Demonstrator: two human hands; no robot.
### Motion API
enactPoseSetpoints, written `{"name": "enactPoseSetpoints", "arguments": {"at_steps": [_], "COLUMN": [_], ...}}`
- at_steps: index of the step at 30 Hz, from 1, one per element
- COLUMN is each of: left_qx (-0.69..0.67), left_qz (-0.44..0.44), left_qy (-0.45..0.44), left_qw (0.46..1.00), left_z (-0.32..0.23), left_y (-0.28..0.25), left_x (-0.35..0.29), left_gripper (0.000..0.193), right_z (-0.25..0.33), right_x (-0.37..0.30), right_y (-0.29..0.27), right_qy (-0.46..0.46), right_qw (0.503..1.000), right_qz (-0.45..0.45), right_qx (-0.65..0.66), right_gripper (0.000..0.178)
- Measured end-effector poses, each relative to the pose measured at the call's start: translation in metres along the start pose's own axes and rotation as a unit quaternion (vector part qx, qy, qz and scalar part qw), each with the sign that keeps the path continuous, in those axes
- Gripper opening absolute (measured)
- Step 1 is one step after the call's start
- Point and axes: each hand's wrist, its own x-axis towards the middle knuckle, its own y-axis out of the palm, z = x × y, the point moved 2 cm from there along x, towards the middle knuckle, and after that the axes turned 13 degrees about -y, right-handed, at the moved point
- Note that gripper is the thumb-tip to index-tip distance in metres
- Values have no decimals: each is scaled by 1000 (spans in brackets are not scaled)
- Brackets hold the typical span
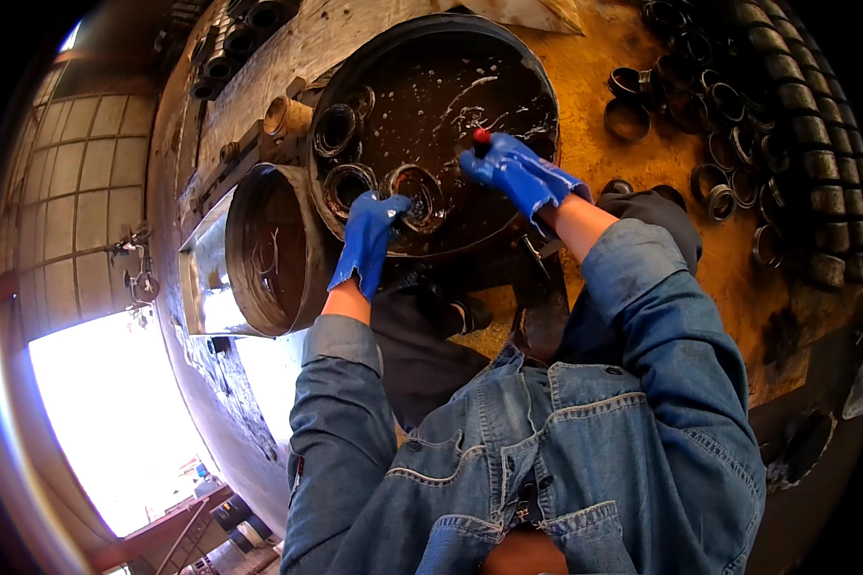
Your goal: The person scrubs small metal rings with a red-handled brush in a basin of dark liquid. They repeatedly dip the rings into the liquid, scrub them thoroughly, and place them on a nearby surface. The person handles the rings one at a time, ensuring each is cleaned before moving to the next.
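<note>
My left hand (369, 230), in a blue rubber glove, grips the near-left edge of a wet, dark metal ring (430, 222) at the near side of a large round tub (548, 72) of dark liquid. Over the tub's right side my right hand (518, 172), gloved alike, is closed round a tool with a red end (481, 137); the rest of the tool is too dark to tell its kind. Just left of the held ring lies a second ring (347, 182). Another dark ring (336, 129) sits farther back along the tub's left wall. Foam and bubbles float on the liquid.
Left of the tub stands a smaller round container (302, 240) with dark contents. Many loose dark rings (627, 120) lie on the rusty floor at right, beside stacked rows of metal cylinders (815, 163). My shoe (470, 314) is close to the tub's near rim.
</note>
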Motion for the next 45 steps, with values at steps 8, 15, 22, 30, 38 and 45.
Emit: {"name": "enactPoseSetpoints", "arguments": {"at_steps": [8, 15, 22, 30, 38, 45], "left_qx": [53, 231, 257, 388, 384, 358], "left_qz": [-36, -47, -62, -94, -84, -94], "left_qy": [-12, 48, 90, 184, 182, 175], "left_qw": [998, 971, 960, 898, 901, 912], "left_z": [52, 61, 54, 34, 44, 64], "left_y": [-16, -9, 9, 20, 8, 4], "left_x": [14, 45, 43, 25, 27, 40], "left_gripper": [38, 44, 52, 51, 52, 55], "right_z": [40, 107, 46, -13, 103, 85], "right_x": [-33, -9, 18, -14, -13, -16], "right_y": [13, 41, 33, 18, 7, 15], "right_qy": [78, 47, 114, 55, -3, -85], "right_qw": [988, 995, 989, 981, 997, 991], "right_qz": [57, 77, 84, -10, 48, 79], "right_qx": [-122, 41, 27, -187, -55, -65], "right_gripper": [55, 46, 38, 40, 40, 28]}}
